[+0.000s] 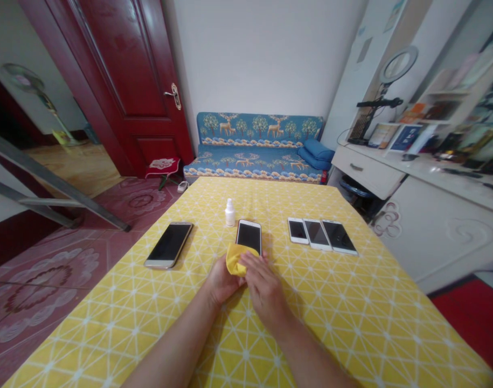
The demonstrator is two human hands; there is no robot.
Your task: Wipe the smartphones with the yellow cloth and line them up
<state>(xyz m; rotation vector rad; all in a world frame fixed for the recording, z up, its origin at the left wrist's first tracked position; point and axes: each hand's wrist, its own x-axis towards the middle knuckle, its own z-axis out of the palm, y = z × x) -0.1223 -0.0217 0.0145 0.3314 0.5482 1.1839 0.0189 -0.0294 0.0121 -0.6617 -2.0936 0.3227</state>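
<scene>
Yellow surface: both hands, left hand and right hand, grip the cloth; hard rubbing could push the phone into the little bottle.

Table with yellow patterned cloth: large phone left; small white bottle and white phone centre; three phones side by side, right.

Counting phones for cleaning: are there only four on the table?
No, five phones lie on the yellow tablecloth: one left, one centre, three right.
</scene>
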